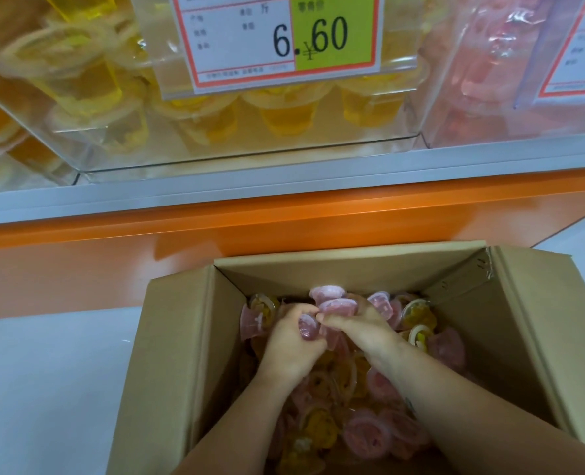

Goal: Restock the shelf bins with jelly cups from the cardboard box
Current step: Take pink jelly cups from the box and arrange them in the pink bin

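— While both hands are down in the cardboard box [318,272], which step would you call this?

— Gathering, I judge. The left hand [292,342] curls round a pink jelly cup [306,330]. The right hand [356,329] has its fingers closed about a small cluster of pink cups [333,305]. The two hands meet at the fingertips. Loose pink and yellow cups lie under them in the box.

— And next?

— Probably a lift clear of the box walls, up to the pink bin [455,125] on the shelf [284,186] at upper right. The yellow bin [284,149] behind the price tag [277,36] looks like the wrong one. The load is bunched between two hands, so it likely needs cupping together on the way up.

— What can't you make out?

— How many cups each hand has, since the fingers hide that. The bins' tops are cut off by the frame, so I can't tell how full they are. Glare blurs the pink bin's contents. The second tag [579,46] is cropped, and the box's near end is out of view.
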A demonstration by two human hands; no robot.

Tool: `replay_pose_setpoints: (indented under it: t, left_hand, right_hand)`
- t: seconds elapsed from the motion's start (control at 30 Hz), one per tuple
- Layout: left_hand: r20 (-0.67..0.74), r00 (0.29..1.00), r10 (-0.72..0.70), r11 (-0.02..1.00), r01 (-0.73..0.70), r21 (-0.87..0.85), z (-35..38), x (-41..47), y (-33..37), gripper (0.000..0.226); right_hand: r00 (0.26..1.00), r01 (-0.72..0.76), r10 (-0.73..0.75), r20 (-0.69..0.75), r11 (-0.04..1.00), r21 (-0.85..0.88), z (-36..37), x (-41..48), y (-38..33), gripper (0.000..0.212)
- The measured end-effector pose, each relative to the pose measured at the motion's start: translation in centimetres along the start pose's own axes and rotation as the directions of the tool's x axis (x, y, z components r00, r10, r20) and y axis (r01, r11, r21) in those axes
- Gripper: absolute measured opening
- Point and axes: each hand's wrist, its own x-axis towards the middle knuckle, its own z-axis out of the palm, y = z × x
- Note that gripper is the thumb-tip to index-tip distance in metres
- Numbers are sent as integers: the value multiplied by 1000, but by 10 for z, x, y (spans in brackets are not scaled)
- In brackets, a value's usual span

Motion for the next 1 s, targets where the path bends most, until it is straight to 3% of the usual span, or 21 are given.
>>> replay_pose_setpoints:
  t: [0.1, 0.27, 0.43, 0.7, 0.83, 1.0]
  left_hand:
    - [-14, 1000, -15, 998, 14, -55, 2, -1, 0, 27]
    - [-1, 999, -35, 983, 35, -183, 0, 2, 0, 54]
    - [40, 999, -34, 967, 43, -251, -2, 2, 4, 60]
    - [153, 988, -9, 942, 59, -331, -6, -5, 15, 69]
    - [137, 989, 55, 924, 1, -382, -12, -23, 41, 65]
    - [86, 977, 193, 906, -144, -398, -25, -57, 85, 59]
  right_hand:
    - [1000, -7, 6, 5, 998, 66, 2, -3, -1, 41]
    - [1000, -29, 30, -9, 994, 107, -1, -7, -1, 52]
    - [995, 56, -51, 81, 997, -61, -8, -17, -8, 46]
    - [980, 43, -26, 195, 996, -79, -29, -43, -23, 46]
    - [971, 55, -28, 235, 993, -108, -37, -70, -47, 49]
    - [962, 167, -133, 239, 978, -128, -48, -118, -86, 51]
